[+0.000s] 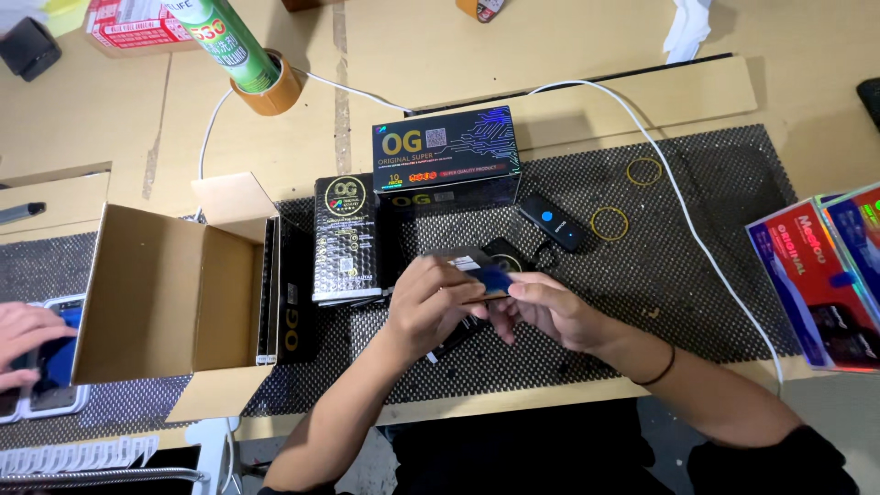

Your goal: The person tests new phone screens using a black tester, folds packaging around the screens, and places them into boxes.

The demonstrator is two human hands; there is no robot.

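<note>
My left hand [431, 307] and my right hand [550, 312] meet over a black dotted mat [678, 275], both gripping a small flat blue and dark card-like item [481, 273]. The left fingers curl over its left end; the right thumb and fingers pinch its right edge. A black object lies partly hidden under the hands. Just left stands a slim black box with a gold emblem [346, 240]. Behind it sits a larger black box with gold letters and a circuit pattern [446, 149].
An open brown cardboard carton [165, 293] stands at the left, holding black boxes. Another person's hand [23, 339] rests on a phone at the far left. A black handheld scanner [553, 222], two rubber bands, a white cable, a green spray can in a tape roll, and red-blue boxes [825, 275] surround the mat.
</note>
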